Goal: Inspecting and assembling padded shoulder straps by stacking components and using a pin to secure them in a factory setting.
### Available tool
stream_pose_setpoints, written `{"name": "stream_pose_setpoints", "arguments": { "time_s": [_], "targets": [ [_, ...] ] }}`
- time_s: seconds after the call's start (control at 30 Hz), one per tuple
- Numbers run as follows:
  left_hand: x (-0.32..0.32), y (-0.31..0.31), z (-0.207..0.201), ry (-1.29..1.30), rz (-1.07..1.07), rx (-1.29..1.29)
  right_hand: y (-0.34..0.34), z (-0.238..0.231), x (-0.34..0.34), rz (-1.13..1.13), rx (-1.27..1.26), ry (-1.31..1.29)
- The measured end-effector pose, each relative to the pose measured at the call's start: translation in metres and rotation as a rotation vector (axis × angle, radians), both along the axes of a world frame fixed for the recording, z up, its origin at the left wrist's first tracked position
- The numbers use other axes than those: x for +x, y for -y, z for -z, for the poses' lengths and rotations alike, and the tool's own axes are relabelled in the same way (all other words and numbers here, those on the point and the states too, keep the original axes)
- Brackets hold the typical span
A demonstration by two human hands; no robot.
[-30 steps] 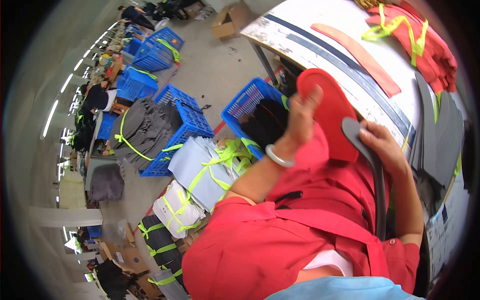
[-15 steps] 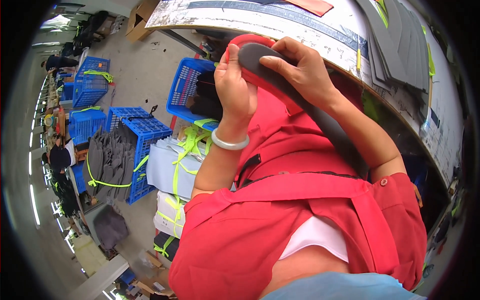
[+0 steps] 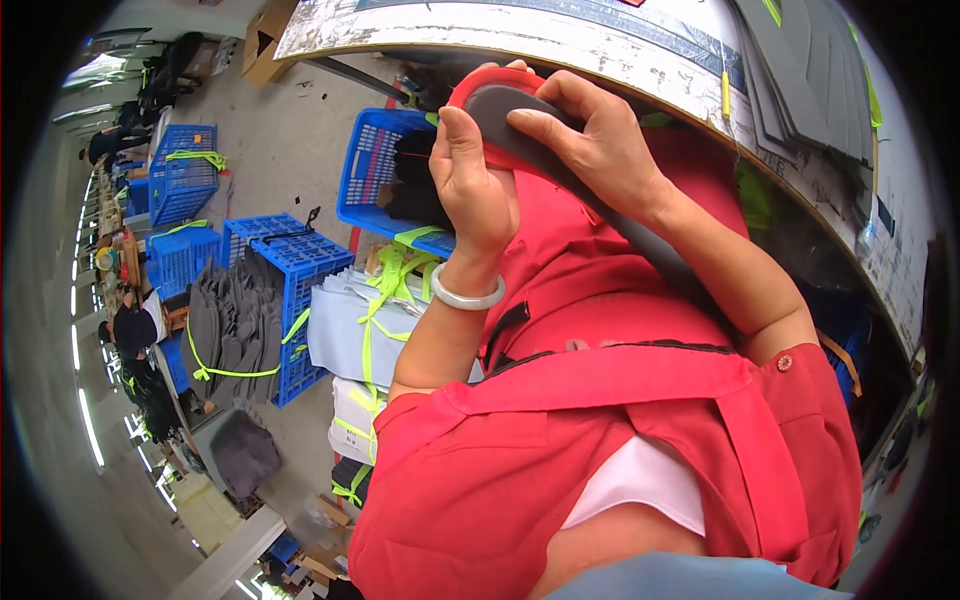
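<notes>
A dark grey, insole-shaped piece (image 3: pixel 497 112) with a rounded end lies over a red piece (image 3: pixel 466 90), whose curved rim shows around that end. Its long tail runs down between my right forearm and my red clothing. With thumb on top and fingers bent at the edge, my right hand (image 3: pixel 610 145) pinches the two layers together. My left hand (image 3: pixel 476 200) supports the rounded end from the left and behind, thumb raised beside the rim. Some fingertips show past the far edge; its other fingers are hidden behind the red piece.
A worn white table (image 3: pixel 420 35) runs along the far side, bearing grey sheets (image 3: pixel 810 80) and a yellow-handled tool (image 3: pixel 725 95). Left of me stand a blue crate (image 3: pixel 362 190) with dark pieces, a blue crate (image 3: pixel 300 255) beside grey insole shapes (image 3: pixel 235 325), and tied bundles (image 3: pixel 345 325).
My left thumb has come off the red rim and stands apart from it. Left fingertips now show over the far edge. The right hand keeps its pinch, and the view has shifted slightly.
</notes>
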State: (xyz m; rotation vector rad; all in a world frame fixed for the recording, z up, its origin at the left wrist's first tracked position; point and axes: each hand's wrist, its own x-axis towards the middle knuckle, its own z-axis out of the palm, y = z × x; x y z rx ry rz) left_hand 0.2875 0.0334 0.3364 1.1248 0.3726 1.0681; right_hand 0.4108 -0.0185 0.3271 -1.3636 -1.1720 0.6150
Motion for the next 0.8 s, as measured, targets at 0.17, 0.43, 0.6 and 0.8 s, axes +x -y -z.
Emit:
{"name": "stream_pose_setpoints", "arguments": {
  "time_s": [0.17, 0.43, 0.6, 0.8],
  "targets": [
    [-0.005, 0.010, 0.006, -0.011, -0.021, -0.016, 0.006, -0.001, -0.005, -0.025, -0.115, 0.038],
    [-0.013, 0.008, 0.021, 0.038, -0.133, -0.094, 0.003, -0.014, -0.010, -0.072, -0.133, -0.024],
    [-0.015, 0.011, 0.031, 0.021, -0.131, -0.077, -0.001, -0.012, -0.012, -0.328, -0.240, -0.483],
    [-0.041, 0.002, 0.027, 0.051, 0.077, -0.293, 0.005, 0.006, -0.020, -0.392, -0.175, -0.616]
  ]
}}
